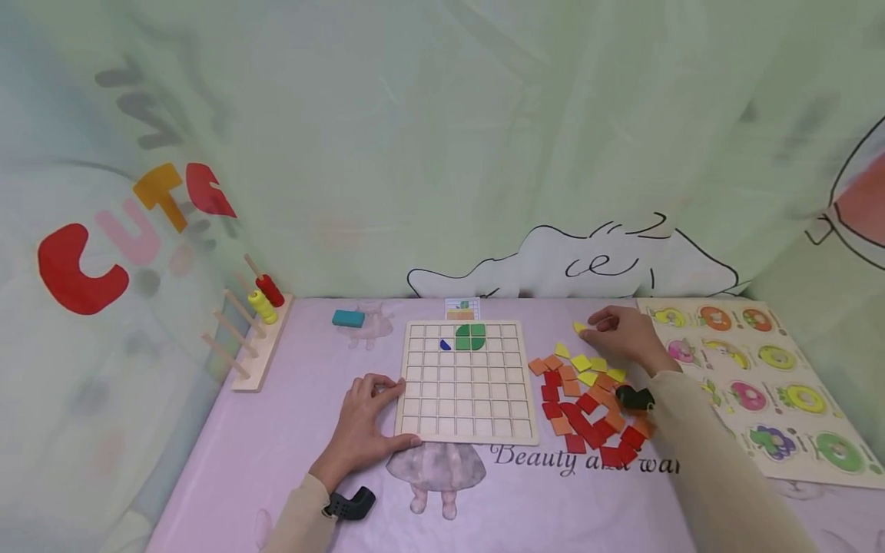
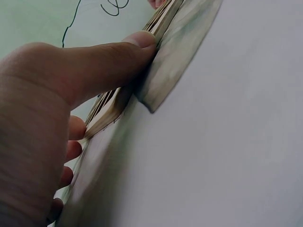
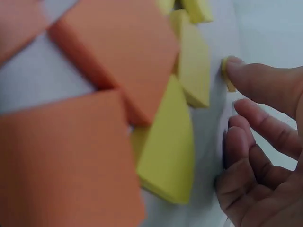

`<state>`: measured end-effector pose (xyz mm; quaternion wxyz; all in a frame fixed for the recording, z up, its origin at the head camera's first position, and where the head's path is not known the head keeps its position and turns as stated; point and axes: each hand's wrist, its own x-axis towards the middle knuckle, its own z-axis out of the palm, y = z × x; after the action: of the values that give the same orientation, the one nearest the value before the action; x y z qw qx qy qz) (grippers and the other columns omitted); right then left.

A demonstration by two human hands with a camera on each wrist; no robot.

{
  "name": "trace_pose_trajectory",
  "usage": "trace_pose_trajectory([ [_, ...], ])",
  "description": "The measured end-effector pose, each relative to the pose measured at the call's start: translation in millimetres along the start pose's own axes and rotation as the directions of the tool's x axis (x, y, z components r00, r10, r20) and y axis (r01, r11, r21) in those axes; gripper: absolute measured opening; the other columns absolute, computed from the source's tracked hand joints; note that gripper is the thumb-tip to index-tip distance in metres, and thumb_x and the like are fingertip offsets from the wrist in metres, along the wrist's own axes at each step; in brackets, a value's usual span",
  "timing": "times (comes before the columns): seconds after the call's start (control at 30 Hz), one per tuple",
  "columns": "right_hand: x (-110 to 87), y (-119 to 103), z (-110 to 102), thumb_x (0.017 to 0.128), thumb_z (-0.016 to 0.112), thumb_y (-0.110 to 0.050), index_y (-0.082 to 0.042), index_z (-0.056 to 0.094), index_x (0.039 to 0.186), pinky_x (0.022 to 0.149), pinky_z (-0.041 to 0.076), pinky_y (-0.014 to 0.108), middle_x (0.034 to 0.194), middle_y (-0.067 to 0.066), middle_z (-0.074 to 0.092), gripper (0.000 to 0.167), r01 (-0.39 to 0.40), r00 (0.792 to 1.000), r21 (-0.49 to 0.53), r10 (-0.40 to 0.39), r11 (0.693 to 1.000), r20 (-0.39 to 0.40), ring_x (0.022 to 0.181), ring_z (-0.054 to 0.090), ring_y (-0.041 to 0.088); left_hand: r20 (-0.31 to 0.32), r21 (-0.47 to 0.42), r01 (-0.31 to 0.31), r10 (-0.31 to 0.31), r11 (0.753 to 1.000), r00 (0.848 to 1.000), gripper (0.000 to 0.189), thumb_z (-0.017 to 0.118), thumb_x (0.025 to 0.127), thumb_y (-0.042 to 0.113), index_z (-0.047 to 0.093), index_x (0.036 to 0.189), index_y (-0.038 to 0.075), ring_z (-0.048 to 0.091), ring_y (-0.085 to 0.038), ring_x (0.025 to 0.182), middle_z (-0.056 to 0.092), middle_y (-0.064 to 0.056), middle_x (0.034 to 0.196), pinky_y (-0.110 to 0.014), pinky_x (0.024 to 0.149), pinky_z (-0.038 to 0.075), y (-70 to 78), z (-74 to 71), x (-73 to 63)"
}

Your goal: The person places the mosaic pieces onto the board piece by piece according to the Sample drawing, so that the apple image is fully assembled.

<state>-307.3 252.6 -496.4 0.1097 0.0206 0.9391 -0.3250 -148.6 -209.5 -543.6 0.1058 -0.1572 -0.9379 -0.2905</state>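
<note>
A wooden grid board (image 1: 470, 392) lies on the table. Green pieces (image 1: 471, 338) form a group in its upper part, with a dark blue piece (image 1: 445, 345) beside them. At the board's near left corner my left hand (image 1: 362, 422) holds it, thumb on the near edge, fingers at the left edge. My right hand (image 1: 618, 332) is beyond the loose pieces. Its thumb touches a yellow piece (image 3: 228, 75), and the right wrist view shows a gap between that thumb and the bent fingers. Closer to this camera lie other yellow pieces (image 3: 170, 146) and orange pieces (image 3: 118, 52).
Red pieces (image 1: 584, 426) are scattered right of the board. A small pattern card (image 1: 462, 309) stands behind it. Farther left are a teal block (image 1: 349, 318) and a peg stand (image 1: 266, 349) with beads. A fruit puzzle board (image 1: 767, 369) lies at the right, near the right forearm.
</note>
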Motion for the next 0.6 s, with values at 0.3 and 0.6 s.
trace_pose_trajectory([
  [0.3, 0.7, -1, 7, 0.096, 0.077, -0.029, 0.0, 0.065, 0.113, 0.078, 0.054, 0.034, 0.112, 0.022, 0.068, 0.035, 0.055, 0.998, -0.017, -0.055, 0.998, -0.004, 0.1, 0.061, 0.034, -0.002, -0.012, -0.002, 0.002, 1.0, 1.0, 0.091, 0.097, 0.066, 0.051, 0.068, 0.144, 0.013, 0.045, -0.02, 0.107, 0.056, -0.006, 0.13, -0.044, 0.094, 0.039, -1.0, 1.0, 0.1],
  [0.6, -0.1, -12, 17, 0.097, 0.072, -0.026, -0.003, 0.055, 0.143, 0.076, 0.055, 0.03, 0.122, 0.026, 0.062, 0.054, 0.037, 0.999, 0.039, -0.035, 0.999, -0.034, 0.106, 0.058, 0.037, -0.002, -0.007, 0.002, -0.002, 1.0, 1.0, 0.091, 0.096, 0.067, 0.054, 0.068, 0.144, 0.013, 0.045, -0.02, 0.109, 0.056, -0.005, 0.129, -0.044, 0.094, 0.039, -2.7, 0.8, -1.3],
])
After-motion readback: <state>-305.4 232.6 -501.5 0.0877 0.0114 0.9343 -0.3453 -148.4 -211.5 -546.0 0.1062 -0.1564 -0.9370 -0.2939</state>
